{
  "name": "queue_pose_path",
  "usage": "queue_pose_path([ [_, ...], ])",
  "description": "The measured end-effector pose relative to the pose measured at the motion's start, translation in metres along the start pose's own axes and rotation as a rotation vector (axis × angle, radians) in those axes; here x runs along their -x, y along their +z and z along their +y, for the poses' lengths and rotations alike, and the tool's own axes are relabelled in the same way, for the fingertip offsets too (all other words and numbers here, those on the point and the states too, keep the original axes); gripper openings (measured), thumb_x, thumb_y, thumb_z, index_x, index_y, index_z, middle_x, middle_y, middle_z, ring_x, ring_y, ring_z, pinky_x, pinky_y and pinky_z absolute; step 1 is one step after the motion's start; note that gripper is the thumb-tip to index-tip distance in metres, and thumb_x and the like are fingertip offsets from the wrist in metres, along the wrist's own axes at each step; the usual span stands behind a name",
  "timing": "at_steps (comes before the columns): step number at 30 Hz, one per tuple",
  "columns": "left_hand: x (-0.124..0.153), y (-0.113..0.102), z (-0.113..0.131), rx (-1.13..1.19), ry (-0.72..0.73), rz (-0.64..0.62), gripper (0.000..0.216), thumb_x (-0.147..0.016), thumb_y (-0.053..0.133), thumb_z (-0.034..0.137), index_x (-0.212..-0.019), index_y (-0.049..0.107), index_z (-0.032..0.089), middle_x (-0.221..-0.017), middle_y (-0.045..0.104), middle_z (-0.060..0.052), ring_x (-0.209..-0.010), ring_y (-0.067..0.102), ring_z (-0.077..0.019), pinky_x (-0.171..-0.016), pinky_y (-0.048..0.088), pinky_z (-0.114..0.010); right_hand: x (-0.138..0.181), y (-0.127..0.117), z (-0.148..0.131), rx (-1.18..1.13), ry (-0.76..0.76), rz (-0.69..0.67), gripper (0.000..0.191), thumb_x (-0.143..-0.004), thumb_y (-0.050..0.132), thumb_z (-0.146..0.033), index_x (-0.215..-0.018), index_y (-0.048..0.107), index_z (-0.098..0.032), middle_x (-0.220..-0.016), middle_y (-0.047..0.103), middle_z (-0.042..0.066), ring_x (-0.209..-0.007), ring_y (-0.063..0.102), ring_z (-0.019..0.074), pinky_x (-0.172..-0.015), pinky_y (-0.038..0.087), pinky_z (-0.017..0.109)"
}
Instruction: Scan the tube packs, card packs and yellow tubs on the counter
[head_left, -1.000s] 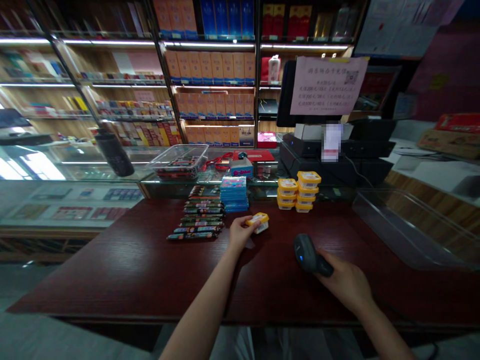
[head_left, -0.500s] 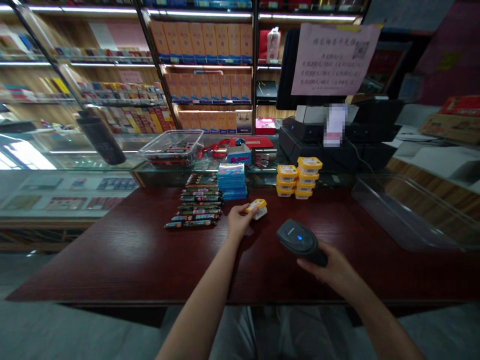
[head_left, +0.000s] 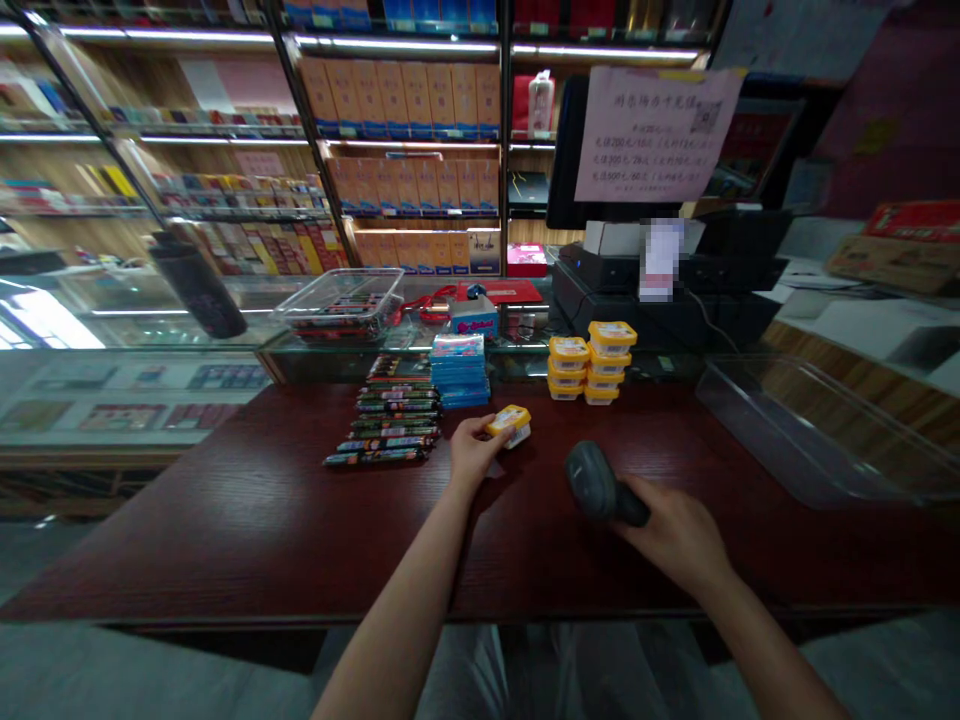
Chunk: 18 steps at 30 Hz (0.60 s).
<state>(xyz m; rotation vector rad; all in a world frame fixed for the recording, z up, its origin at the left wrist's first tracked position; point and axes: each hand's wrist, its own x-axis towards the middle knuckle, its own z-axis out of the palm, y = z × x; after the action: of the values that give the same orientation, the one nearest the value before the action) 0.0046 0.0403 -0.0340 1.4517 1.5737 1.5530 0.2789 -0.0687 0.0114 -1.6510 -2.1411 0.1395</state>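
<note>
Firmly enough, the fingers of the left hand (head_left: 471, 450) pinch the near-left end of a small yellow-lidded tub (head_left: 511, 420), which sits just above or on the surface (head_left: 262, 540); whether its base touches the wood cannot be told. The fingers of the right hand (head_left: 679, 525) are wrapped around the handle of a dark handheld barcode scanner (head_left: 589, 482), raised at four o'clock from the tub and apart from it, its rounded head pointing toward ten o'clock.

Going outward from the held tub, two stacks of matching yellow-lidded tubs (head_left: 609, 362) stand side by side between one and two o'clock, the right one taller. Near ten o'clock is a pile of blue packets (head_left: 459, 372), and just beside it, toward nine, lies a row of wrapped pens (head_left: 396, 430). A clear plastic tray (head_left: 810, 440) rests well apart at three o'clock.

Farther off, at eleven o'clock, a small blue-and-white carton (head_left: 474, 322) stands on the glass counter (head_left: 517, 362); at ten, a clear plastic bin (head_left: 341, 300) holds more pens, with a dark bottle (head_left: 196, 285) beyond it. A monitor (head_left: 568, 160) bearing a printed pink notice (head_left: 652, 140) stands at one o'clock, and lit shelves of orange boxes (head_left: 405, 100) fill the twelve o'clock side.
</note>
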Motion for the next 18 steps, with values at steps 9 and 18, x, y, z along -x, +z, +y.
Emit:
queue_pose_path([
  [9,-0.006,0.005,0.018,0.151,0.186,-0.044,0.041,-0.065,0.076,0.036,-0.100,0.065,0.018,-0.107,0.066,-0.009,-0.102,0.061,-0.0227,-0.094,0.047,-0.041,0.000,0.053,0.032,0.163,-0.177,0.233,0.036,-0.081,0.054,-0.024,-0.118,0.056,-0.022,-0.107,0.070,0.006,-0.092,0.067,0.0204,-0.075,0.051,0.029],
  [18,-0.091,0.069,0.092,0.567,0.242,-0.195,0.048,-0.064,0.076,0.026,-0.103,0.049,0.019,-0.105,0.060,-0.007,-0.100,0.061,-0.0196,-0.089,0.049,-0.037,-0.001,0.058,0.035,0.081,-0.179,0.205,0.035,-0.084,0.054,-0.026,-0.119,0.055,-0.022,-0.103,0.070,0.004,-0.088,0.066,0.0180,-0.079,0.049,0.028],
])
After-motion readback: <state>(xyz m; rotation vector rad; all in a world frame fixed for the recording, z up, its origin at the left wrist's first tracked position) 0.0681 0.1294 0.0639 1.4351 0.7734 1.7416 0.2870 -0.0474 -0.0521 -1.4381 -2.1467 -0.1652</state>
